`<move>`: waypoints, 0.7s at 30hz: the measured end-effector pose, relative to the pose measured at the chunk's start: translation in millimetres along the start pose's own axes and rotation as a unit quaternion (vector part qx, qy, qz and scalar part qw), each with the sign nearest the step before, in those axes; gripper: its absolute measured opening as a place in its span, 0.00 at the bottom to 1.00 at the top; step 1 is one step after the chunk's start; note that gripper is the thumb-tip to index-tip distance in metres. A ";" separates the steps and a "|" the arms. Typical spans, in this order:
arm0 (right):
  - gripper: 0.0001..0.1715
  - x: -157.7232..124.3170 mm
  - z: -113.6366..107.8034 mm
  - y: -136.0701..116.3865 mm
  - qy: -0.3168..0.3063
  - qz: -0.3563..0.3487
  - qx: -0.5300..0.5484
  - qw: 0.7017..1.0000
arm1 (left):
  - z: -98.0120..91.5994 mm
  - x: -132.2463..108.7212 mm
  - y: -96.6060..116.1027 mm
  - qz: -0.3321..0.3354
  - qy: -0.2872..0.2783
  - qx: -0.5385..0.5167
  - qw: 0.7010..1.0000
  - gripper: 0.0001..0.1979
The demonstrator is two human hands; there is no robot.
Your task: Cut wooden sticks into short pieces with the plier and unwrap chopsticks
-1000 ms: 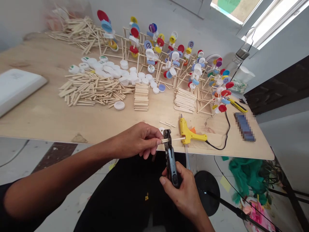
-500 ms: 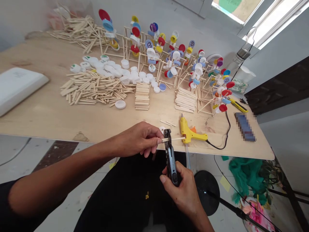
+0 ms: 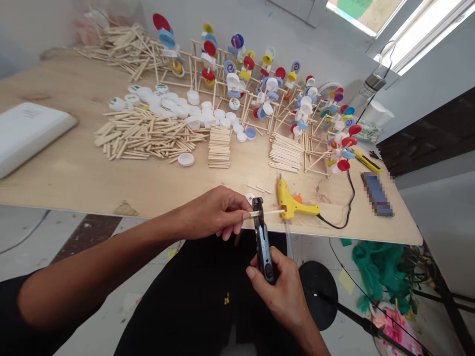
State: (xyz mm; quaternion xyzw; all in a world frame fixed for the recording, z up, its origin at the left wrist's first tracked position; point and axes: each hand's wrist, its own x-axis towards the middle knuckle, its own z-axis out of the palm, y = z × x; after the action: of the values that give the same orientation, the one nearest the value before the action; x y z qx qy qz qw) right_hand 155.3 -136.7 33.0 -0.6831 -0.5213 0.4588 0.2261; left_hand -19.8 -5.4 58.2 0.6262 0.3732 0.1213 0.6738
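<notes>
My left hand pinches one end of a thin wooden stick at the near edge of the wooden table. My right hand is wrapped round the handles of dark cutting pliers, held upright. The pliers' jaws close around the stick just beyond my left fingertips. The stick's free end points right, towards a yellow glue gun lying on the table.
Piles of wooden sticks, two neat stacks of cut sticks, white bottle caps and stick frames with coloured caps cover the table. A white box lies at left, a yellow knife at right.
</notes>
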 end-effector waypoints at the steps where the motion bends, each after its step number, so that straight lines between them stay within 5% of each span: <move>1: 0.06 0.1 0.2 0.3 0.001 -0.002 -0.002 1.000 | 0.2 0.1 0.0 -0.001 0.000 0.000 1.000 0.08; 15: 0.10 -1.1 4.2 6.2 0.051 -0.022 -0.015 0.998 | -0.8 1.4 -5.4 0.015 0.004 0.003 1.000 0.09; 21: 0.15 -3.0 7.3 2.3 0.060 0.010 0.071 0.996 | -1.3 2.2 -7.0 0.020 0.006 0.007 1.000 0.09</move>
State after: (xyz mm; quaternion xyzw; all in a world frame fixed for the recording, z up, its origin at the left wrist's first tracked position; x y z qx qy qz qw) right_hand 150.1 -141.5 28.8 -0.6969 -0.4663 0.4547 0.3003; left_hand -21.2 -4.4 51.0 0.6379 0.3650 0.1356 0.6644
